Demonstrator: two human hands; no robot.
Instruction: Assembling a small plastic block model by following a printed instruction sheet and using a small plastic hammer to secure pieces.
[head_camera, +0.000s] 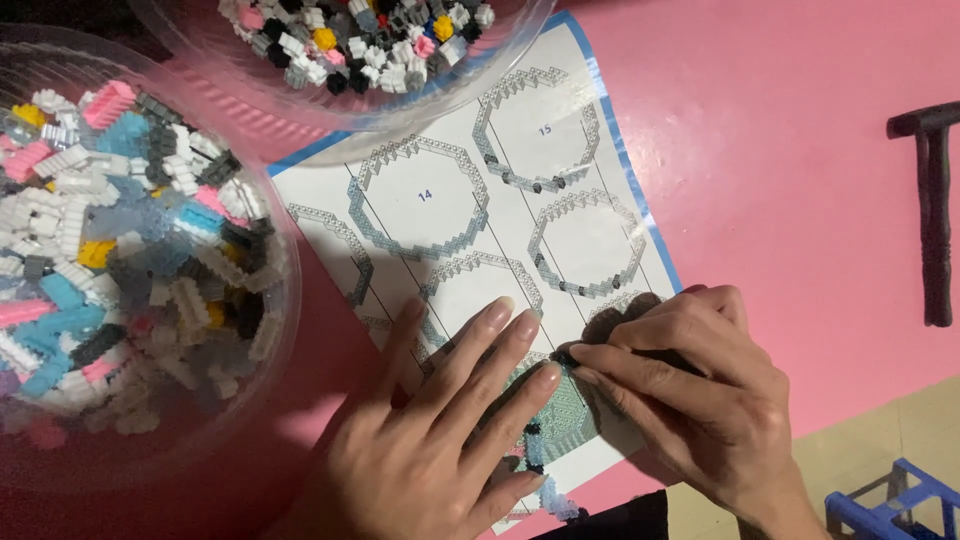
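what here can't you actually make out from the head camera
- Small block build on the white instruction sheet: mostly covered by the left hand and right hand; its shape is unclear.
- Tiny dark piece at the right fingertips: too small to identify.
- Upper clear plastic bowl of small blocks: cut off by the top edge.
- Blue plastic frame: cut off at the bottom right corner.

A: What sits off to your left?
B: Two clear bowls of tiny bricks, one big bowl at left, another bowl at top.
A: And to your right?
B: Black hammer lying on the pink table; blue crate on the floor, bottom corner.
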